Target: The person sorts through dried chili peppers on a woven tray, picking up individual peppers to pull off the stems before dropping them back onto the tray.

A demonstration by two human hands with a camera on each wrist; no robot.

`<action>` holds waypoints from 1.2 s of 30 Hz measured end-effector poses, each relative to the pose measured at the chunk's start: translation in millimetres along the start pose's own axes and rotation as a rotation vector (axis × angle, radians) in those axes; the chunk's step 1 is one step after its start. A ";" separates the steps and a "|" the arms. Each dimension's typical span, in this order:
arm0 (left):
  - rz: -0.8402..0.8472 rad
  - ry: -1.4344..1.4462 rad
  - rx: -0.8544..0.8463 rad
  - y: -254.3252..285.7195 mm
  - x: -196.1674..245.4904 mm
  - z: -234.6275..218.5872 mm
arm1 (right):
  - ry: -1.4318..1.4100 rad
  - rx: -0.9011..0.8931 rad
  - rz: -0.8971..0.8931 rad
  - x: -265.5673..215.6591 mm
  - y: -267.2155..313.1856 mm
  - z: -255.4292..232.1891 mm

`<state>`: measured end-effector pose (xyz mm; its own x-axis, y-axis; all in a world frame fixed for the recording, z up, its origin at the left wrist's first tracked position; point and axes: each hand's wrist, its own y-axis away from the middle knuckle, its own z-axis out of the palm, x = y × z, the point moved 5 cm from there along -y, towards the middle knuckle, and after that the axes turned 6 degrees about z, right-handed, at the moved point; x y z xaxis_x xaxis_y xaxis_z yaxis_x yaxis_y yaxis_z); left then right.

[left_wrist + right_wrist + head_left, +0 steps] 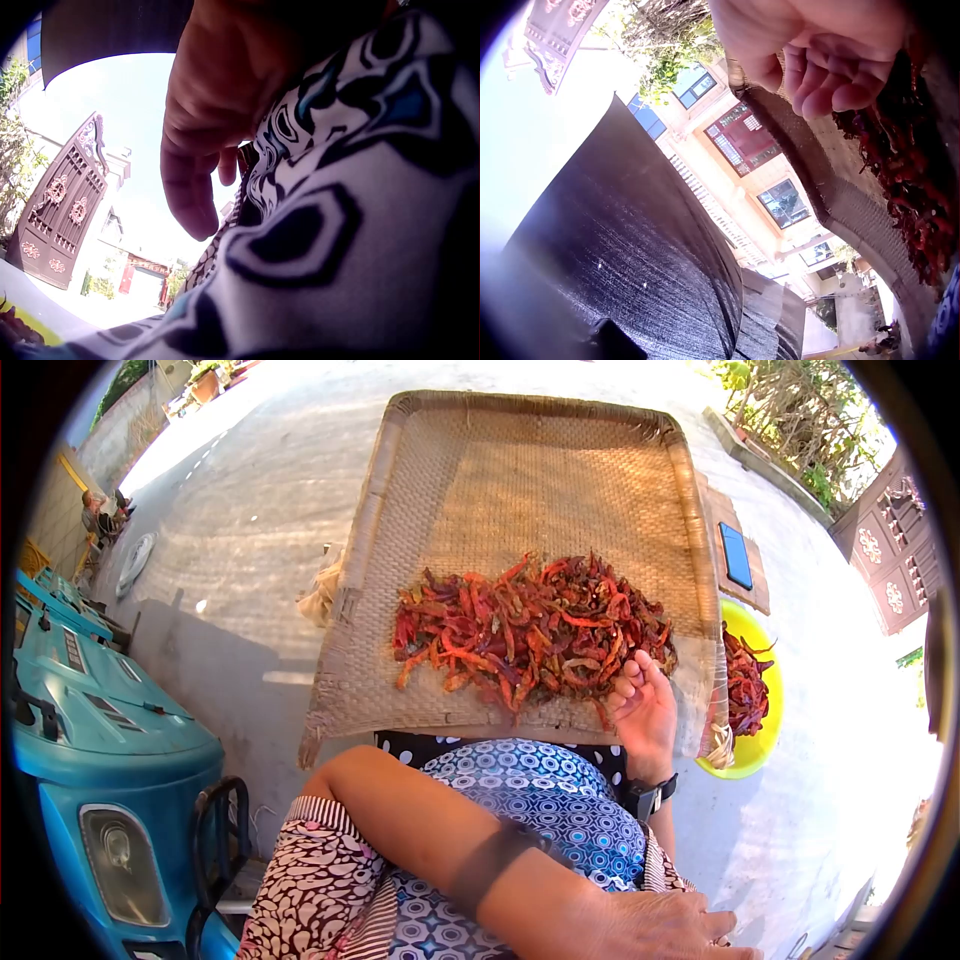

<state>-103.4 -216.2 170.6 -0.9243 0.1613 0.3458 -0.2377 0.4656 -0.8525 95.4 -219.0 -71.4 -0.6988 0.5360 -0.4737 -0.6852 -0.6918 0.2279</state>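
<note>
So there's a big woven tray (pixel 480 470) resting on the person's lap, tilted away from them, with a pile of dried red chilies (pixel 530 630) heaped along its near edge – mostly toward the near right corner. The far half of the tray is bare weave.

The right hand (pixel 645 705) sits at the near right corner of the tray, palm up, touching the edge of the chili pile. Its fingers (pixel 821 71) are loosely curled inward, and from the wrist view I can't tell whether there's a chili or two inside that grip or nothing at all. A dark watch (pixel 650 795) is on that wrist.

The left hand (pixel 660 930) is nowhere near the tray – the arm crosses over the body and the hand lies flat on the patterned dress (pixel 540 810) at the person's right side, fingers (pixel 191 199) relaxed and hanging loose, holding nothing.

Just past the tray's right edge there's a yellow bowl (pixel 765 735) on the ground with more chilies in it. Further back on that side a blue phone (pixel 736 555) lies on a small wooden board. A teal vehicle (pixel 100 740) is parked off the left side, on the pavement.
</note>
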 end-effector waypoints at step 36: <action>0.103 0.215 0.120 -15.3 -6.9 -5.7 | 2.355 0.510 -0.800 -76.5 -59.8 23.3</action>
<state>-91.6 -219.4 183.5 -0.8641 0.3891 0.3193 -0.1914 0.3328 -0.9234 185.0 -207.4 -29.0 0.5459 -0.8237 -0.1531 -0.7865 -0.4409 -0.4324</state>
